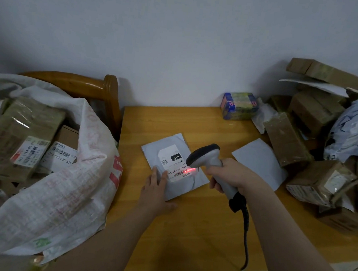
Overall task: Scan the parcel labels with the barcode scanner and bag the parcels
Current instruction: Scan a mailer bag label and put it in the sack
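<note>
Bare left forearm [115, 240] and right forearm [283, 229], uncovered to the wrists.

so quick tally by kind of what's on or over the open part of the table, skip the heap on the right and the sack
flat grey mailers: 2
colourful printed box: 1
barcode scanner, held over the table: 1
total: 4

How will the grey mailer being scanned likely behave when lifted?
Probably floppy: the mailer lies thin and flat. Likely light: the left hand presses it down. Its smooth film may slide on the table.
</note>
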